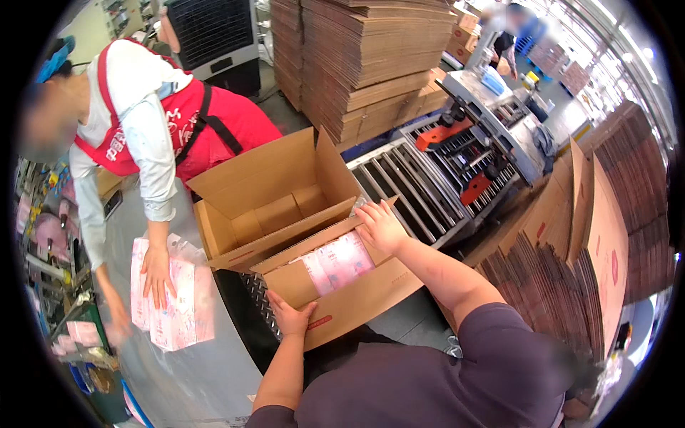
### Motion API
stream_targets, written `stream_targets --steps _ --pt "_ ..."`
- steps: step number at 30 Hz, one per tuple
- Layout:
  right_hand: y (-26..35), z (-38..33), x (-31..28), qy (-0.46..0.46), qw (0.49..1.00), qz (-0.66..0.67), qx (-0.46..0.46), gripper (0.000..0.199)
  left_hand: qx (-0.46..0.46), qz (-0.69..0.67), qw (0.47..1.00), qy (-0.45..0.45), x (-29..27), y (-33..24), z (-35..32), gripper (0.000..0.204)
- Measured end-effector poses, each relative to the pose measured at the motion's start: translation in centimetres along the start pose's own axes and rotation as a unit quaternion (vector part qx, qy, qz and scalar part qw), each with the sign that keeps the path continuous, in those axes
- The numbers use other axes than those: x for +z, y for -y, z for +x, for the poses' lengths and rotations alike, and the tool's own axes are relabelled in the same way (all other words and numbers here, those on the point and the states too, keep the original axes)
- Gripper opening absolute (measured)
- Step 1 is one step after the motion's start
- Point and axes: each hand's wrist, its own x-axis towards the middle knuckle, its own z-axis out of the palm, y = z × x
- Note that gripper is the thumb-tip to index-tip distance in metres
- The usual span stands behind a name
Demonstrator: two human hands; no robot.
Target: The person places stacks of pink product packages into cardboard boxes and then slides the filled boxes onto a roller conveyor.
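Observation:
Right in front of me stands an open cardboard box [362,296], with pink-and-white packs [338,262] in its right part. My left hand [291,315] is at its near left corner, gripping the edge, with the thumb over the near flap. At the far right end my right hand [379,227] holds the rim, its fingers stretched over the edge. Something small and clear lies by those fingertips; I cannot make it out. Just beyond stands a second open cardboard box [278,208] whose visible inside holds nothing.
A co-worker in a red apron [228,128] leans over the grey table [203,371], one hand on pink-and-white packs [171,303]. A roller conveyor [410,182] with a box-sealing machine [474,167] runs at the right. Flattened cartons stand in stacks behind [371,57] and at right [549,292].

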Motion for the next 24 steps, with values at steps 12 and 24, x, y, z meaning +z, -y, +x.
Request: stream_targets --steps 12,24 --pt "0.0 -15.0 8.6 0.108 0.989 0.085 0.047 0.047 0.083 -0.368 0.926 0.004 2.6 5.3 -3.9 0.064" --pt "-16.6 -9.7 6.1 0.193 0.971 0.038 0.133 0.054 -0.199 -0.323 0.923 -0.067 22.3 -20.8 -1.7 0.063"
